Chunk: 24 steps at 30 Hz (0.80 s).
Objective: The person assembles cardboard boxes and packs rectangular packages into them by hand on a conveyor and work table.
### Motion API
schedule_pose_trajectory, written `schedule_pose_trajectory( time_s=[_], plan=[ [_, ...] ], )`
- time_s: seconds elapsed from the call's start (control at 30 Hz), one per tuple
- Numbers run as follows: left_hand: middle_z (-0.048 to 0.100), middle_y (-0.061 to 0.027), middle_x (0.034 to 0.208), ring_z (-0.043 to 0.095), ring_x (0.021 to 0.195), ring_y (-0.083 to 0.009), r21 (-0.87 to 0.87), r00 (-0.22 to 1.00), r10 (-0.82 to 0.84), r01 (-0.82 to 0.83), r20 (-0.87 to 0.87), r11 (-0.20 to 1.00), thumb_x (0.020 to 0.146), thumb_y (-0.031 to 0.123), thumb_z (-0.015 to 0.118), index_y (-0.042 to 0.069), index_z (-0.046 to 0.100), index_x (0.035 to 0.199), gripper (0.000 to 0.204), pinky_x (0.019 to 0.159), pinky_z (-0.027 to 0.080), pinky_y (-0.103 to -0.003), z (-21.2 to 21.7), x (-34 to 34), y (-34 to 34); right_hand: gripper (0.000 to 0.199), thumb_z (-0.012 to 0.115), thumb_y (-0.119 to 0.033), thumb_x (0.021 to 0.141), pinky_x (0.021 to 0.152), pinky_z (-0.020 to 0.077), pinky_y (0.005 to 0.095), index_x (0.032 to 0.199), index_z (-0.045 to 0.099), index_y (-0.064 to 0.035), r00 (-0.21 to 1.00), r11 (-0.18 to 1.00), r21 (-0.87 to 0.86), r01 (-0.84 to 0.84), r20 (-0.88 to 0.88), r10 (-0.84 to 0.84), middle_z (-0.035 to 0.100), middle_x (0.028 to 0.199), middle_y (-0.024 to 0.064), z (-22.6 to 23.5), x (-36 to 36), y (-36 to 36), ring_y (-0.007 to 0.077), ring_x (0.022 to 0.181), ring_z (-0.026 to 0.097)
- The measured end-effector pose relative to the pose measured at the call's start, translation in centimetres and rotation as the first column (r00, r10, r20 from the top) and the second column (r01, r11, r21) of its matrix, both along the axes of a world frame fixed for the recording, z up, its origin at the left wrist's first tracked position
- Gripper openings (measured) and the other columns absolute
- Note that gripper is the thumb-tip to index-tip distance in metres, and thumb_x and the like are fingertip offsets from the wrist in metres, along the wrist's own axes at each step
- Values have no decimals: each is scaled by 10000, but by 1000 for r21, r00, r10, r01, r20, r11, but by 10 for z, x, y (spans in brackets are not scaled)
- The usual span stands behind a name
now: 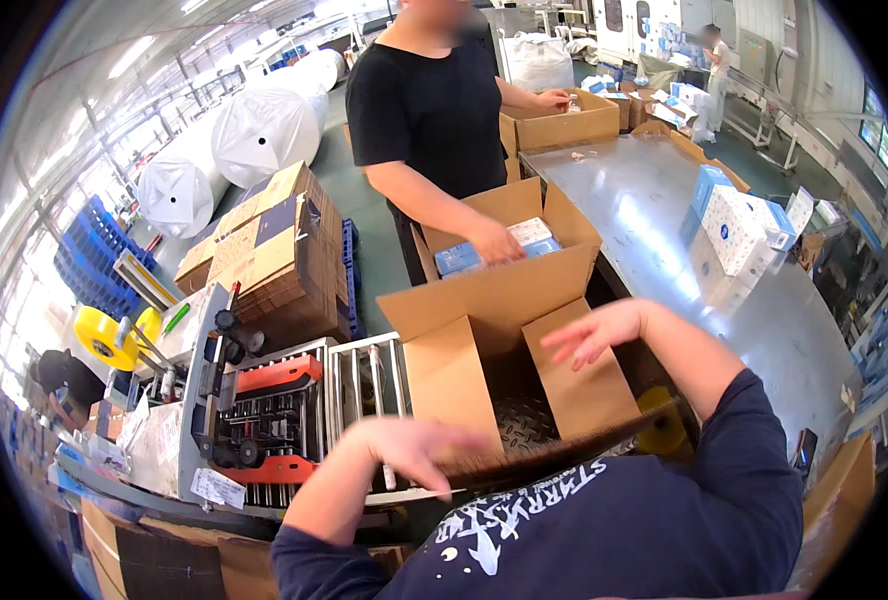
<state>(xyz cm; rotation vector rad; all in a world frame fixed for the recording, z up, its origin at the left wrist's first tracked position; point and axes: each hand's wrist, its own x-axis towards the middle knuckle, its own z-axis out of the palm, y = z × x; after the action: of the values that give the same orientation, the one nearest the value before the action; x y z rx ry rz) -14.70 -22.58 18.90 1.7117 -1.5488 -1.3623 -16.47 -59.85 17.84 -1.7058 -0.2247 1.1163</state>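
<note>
By the left edge of the metal surface (pixel 654 225) stood an open carton (pixel 501 345); left hand (pixel 414 445) and right hand (pixel 606 332) hovered about its flaps (pixel 448 388), empty, fingers apart. Tread plate (pixel 526 424) showed inside: bottom, if unclosed, could drop contents.

What is worn is a dark navy T-shirt (pixel 654 520), and its sleeves (pixel 749 430) are short and rather wide. On the cloth there is white lettering (pixel 509 520), in one larger line and one smaller line, and near it a white figure (pixel 485 553) (its shape resembles somewhat a fish or a whale), with a few small white marks (pixel 450 553) beside it. The forearms (pixel 699 360) are bare, and the hands (pixel 604 332) are bare too.
</note>
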Motion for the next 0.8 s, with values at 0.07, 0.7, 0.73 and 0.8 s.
schedule_pose_trajectory(
  time_s=[0.07, 0.7, 0.73, 0.8],
  plan=[
    [287, -138, 1477, 263, 1361, -319, -112, 836, 367, -354, 409, 929, 603, 471, 806, 107, 368, 1396, 976, 1111, 200, -468, 3, 30, 0, 543, 597, -179, 886, 997, 391, 332, 1386, 394, -116, 809, 998, -44, -38, 585, 57, 507, 1314, 84, 36, 23, 5, 159, 1170, 494],
    [427, -142, 1381, 404, 1268, -240, 354, -339, 771, -922, -540, -158, 891, 423, 563, 19, 416, 1347, 627, 1025, 325, -396, -273, -27, 11, 591, 306, -450, 960, 1118, 131, 473, 1412, 312, -70, 623, 634, -331, 699, 717, -312, 256, 1492, 118, -121, -31, -156, 284, 1388, 194],
    [464, -131, 1344, 442, 1220, -231, 416, -347, 765, -902, -542, -114, 889, 400, 576, 20, 424, 1340, 609, 1002, 350, -381, -349, -48, 11, 610, 295, -463, 961, 1124, 136, 437, 1403, 322, -45, 611, 600, -312, 737, 687, -393, 281, 1481, 130, -126, -23, -166, 287, 1386, 199],
    [537, -109, 1269, 520, 1124, -212, 410, -290, 802, -910, -522, -62, 887, 354, 601, 23, 442, 1327, 573, 956, 400, -349, -416, -76, 17, 629, 330, -495, 952, 1106, 202, 396, 1388, 350, -43, 520, 517, -268, 813, 734, -437, 358, 1429, 147, -151, -32, -173, 279, 1331, 301]
  ],
)
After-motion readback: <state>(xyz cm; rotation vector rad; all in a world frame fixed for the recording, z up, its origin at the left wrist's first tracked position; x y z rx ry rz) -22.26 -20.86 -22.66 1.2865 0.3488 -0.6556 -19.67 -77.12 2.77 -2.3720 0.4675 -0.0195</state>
